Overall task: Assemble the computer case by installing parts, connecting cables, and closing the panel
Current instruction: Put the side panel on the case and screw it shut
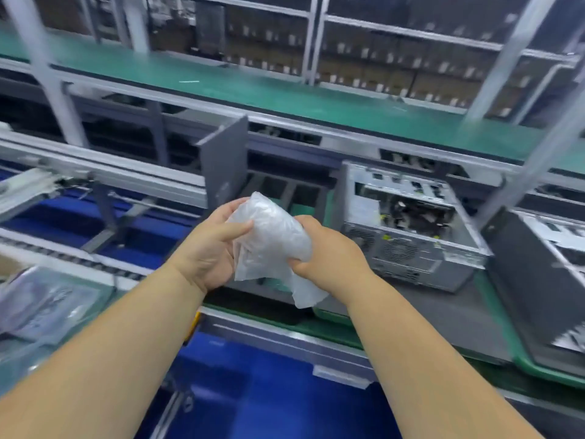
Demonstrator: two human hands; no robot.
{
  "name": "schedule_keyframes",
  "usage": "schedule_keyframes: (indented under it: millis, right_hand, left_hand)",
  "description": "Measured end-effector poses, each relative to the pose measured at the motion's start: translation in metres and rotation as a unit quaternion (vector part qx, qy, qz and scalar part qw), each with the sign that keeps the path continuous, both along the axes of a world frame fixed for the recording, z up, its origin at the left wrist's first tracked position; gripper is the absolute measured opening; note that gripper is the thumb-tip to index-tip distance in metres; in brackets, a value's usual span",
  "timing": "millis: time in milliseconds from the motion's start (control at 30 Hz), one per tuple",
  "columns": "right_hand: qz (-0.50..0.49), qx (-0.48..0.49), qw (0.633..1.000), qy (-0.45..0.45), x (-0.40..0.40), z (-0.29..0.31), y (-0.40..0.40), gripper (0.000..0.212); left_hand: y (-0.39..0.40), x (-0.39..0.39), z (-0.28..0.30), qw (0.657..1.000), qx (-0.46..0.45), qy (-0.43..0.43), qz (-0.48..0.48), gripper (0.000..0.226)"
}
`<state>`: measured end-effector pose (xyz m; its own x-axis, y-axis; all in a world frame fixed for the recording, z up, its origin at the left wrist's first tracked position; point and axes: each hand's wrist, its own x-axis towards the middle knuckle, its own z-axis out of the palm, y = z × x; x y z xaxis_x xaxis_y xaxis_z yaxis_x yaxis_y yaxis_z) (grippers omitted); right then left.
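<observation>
Above the near edge of the counter point(468, 315), both hands meet around a crumpled clear plastic bag point(272, 239) held in the air. The left hand point(210, 248) curls round the bag's left side, thumb laid across the front and fingers wrapped behind near the top. The right hand point(323, 251) grips the bag's lower right part, fingers closed into the plastic — a loose flap hangs below it. What the bag holds cannot be told through the wrinkled film.

To the right of the hands, on a dark mat on the counter, lies the open computer case point(408, 223), a silver metal box on its side with its top panel off; black cables and metal brackets show inside, and a round fan grille faces the viewer. The bag is near the case but apart from it. A second case point(547, 280), dark on its near face, sits at the far right, partly cut by the frame edge.

Behind the hands a grey flat panel point(226, 163) stands upright, leaning against the aluminium rail. Beyond it runs a green conveyor belt point(285, 93), with blurred shelves of boxes point(395, 68) behind. At lower left lies a flat packet in clear wrap point(47, 305) — its contents are too blurred to read. Blue bins point(253, 391) sit under the counter edge.
</observation>
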<state>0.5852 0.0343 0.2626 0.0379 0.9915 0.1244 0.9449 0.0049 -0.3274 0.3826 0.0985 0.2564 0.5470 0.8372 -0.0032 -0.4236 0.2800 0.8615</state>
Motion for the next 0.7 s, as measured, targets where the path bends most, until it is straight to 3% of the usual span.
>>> schedule_keyframes:
  millis: [100,167,233,300,367,400,433,600,700]
  right_hand:
    - [-0.042,-0.004,0.999,-0.009,0.060,-0.001,-0.019,0.051]
    - [-0.069,-0.010,0.997,-0.020,0.093,-0.003,-0.031,0.056]
    - [-0.095,-0.013,0.995,-0.023,0.119,-0.005,-0.039,0.059]
    - [-0.110,-0.012,0.994,-0.021,0.138,-0.006,-0.043,0.059]
    - [-0.112,-0.015,0.993,-0.013,0.150,-0.006,-0.043,0.059]
    - [-0.114,-0.017,0.993,-0.004,0.155,-0.005,-0.041,0.059]
    - [-0.118,-0.018,0.993,0.008,0.160,-0.005,-0.040,0.059]
    - [-0.128,-0.026,0.990,0.042,0.182,0.000,-0.029,0.060]
    - [-0.141,-0.029,0.989,0.043,0.197,0.003,-0.018,0.061]
  left_hand:
    - [-0.009,0.068,0.003,0.994,0.066,0.086,0.032,0.055]
    - [-0.013,0.101,0.005,0.958,0.193,0.197,0.077,0.062]
    - [-0.014,0.123,0.008,0.868,0.372,0.310,0.109,0.079]
    - [-0.015,0.141,0.010,0.737,0.545,0.394,0.068,0.096]
    - [-0.014,0.160,0.009,0.605,0.647,0.463,0.014,0.107]
    - [-0.011,0.169,0.006,0.554,0.673,0.489,0.001,0.109]
    - [-0.007,0.177,0.003,0.525,0.684,0.506,0.000,0.109]
    - [0.021,0.207,0.000,0.494,0.717,0.491,0.035,0.096]
    - [0.042,0.226,0.003,0.500,0.725,0.472,0.034,0.079]
